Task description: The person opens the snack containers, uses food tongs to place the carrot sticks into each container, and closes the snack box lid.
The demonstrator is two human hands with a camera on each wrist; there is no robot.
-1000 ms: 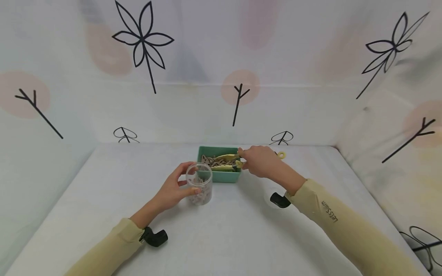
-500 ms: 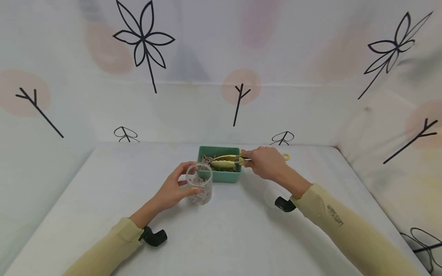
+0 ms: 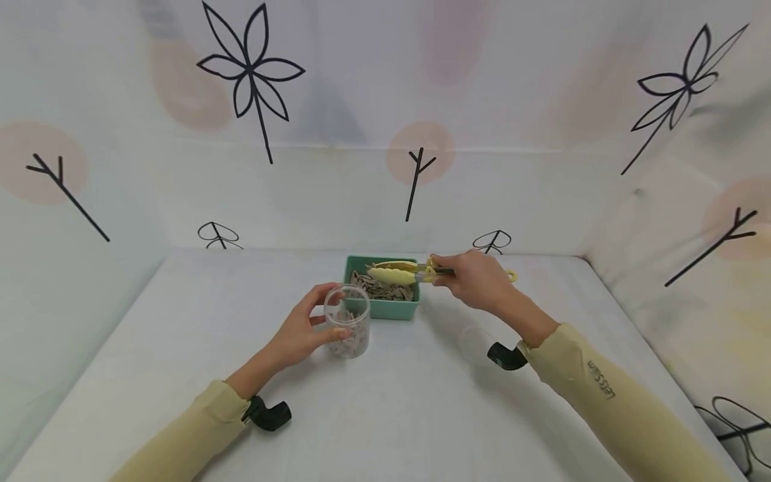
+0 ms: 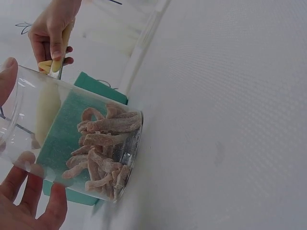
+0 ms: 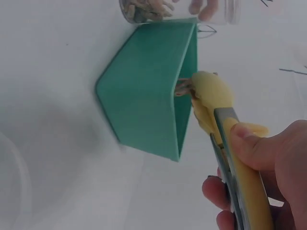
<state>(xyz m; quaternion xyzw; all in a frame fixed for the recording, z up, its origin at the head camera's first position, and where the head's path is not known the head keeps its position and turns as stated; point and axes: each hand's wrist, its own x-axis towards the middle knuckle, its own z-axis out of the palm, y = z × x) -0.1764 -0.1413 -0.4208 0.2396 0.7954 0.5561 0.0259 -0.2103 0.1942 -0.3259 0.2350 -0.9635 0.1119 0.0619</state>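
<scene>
Yellow tongs [image 3: 391,276], grasped in my right hand [image 3: 480,280]; just raised from the pile [image 3: 385,291] in the green box [image 3: 394,310], apparently pinching strips [image 5: 183,87], so one pick-up looks made; in front, clear jar [image 3: 347,323], part-filled, held in my left hand [image 3: 304,329].

Bare left hand [image 3: 304,328] left-front of green rectangular box [image 3: 394,309], curved in a wide grip. Bare right hand [image 3: 478,280] right of box, tight grip, thumb [image 5: 256,151] pressing. Khaki fabric sleeves [image 3: 181,432].

Right fingers [image 5: 214,193] hold yellow tongs [image 3: 394,276] over a green bin [image 3: 394,309] of strips [image 3: 385,292]; left fingers [image 4: 55,203] grip an upright clear jar [image 3: 363,327].
</scene>
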